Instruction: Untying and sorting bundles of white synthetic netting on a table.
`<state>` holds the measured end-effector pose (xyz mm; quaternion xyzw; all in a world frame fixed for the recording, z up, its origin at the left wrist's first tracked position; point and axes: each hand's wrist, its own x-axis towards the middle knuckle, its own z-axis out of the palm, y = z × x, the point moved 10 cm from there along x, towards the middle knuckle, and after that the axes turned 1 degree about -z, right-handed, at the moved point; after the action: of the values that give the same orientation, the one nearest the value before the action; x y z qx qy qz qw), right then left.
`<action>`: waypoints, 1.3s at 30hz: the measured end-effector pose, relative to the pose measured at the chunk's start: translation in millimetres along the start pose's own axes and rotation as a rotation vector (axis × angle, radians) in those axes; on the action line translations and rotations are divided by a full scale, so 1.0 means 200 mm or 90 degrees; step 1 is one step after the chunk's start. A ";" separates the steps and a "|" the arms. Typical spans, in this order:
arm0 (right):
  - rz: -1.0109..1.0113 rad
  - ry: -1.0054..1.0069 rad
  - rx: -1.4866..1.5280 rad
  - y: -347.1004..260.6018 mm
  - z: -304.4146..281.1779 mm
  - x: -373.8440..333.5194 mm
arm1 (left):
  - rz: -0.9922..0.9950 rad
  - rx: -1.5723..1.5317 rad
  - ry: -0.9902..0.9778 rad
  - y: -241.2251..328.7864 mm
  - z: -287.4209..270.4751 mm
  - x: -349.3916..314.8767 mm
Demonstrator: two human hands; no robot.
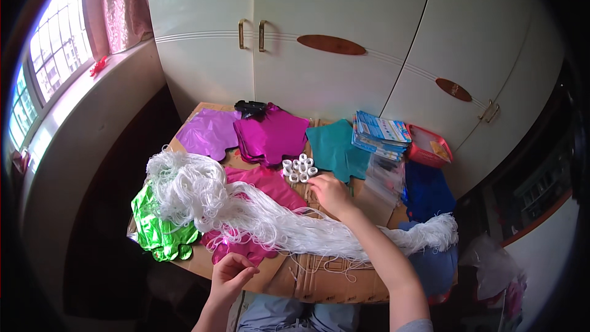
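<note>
Several small white ring-shaped rolls cluster on brown cardboard at my right hand.
Whether it or my bent-fingered left hand pinches anything, I cannot tell; a careless nudge could scatter them.

white cabinet, gold-coloured handles | barred window, left | pink curtain beside it | red object on sill

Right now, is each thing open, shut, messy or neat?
Rolls: bunched together
Left hand: fingers curled, grip unclear
Right hand: fingertips by the rolls, grip unclear
String: loose, heaped at left, stretched rightward
Green foil: crumpled
Magenta foil: flat, stacked
Blue packs: stacked
Red box: open
Cupboard doors: shut
Curtain: drawn aside
</note>
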<state>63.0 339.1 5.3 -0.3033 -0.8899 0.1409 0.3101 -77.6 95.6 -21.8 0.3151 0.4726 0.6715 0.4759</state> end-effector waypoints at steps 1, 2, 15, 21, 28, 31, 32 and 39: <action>0.014 0.004 0.035 -0.06 -0.06 -0.03 | -0.001 0.008 -0.010 0.00 0.01 0.00; 0.011 -0.003 0.042 -0.12 -0.09 -0.09 | -0.008 0.057 -0.035 -0.03 0.00 0.00; -0.074 -0.134 -0.067 -0.52 0.06 -0.75 | 0.316 0.740 -0.140 0.02 0.35 0.07; -0.081 -0.152 0.022 -0.65 0.00 -0.83 | 0.358 0.733 -0.387 -0.10 0.57 -0.11; 0.038 -0.078 0.229 -0.49 -0.18 -0.84 | 0.359 0.737 -0.347 0.15 0.44 -0.15; -0.007 -0.069 0.174 -0.34 -0.21 -0.80 | 0.362 0.853 -0.165 0.31 0.18 -0.04; -0.003 -0.064 0.143 -0.25 -0.20 -0.83 | 0.350 0.873 -0.143 0.38 0.12 -0.01; 0.072 0.025 -0.003 -0.03 -0.43 -0.87 | 0.316 0.946 0.132 0.77 -0.39 -0.03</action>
<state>224.8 230.5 -6.9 -0.3567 -0.8653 0.1501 0.3186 -196.3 48.9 93.7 0.5824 0.7553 0.2924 -0.0695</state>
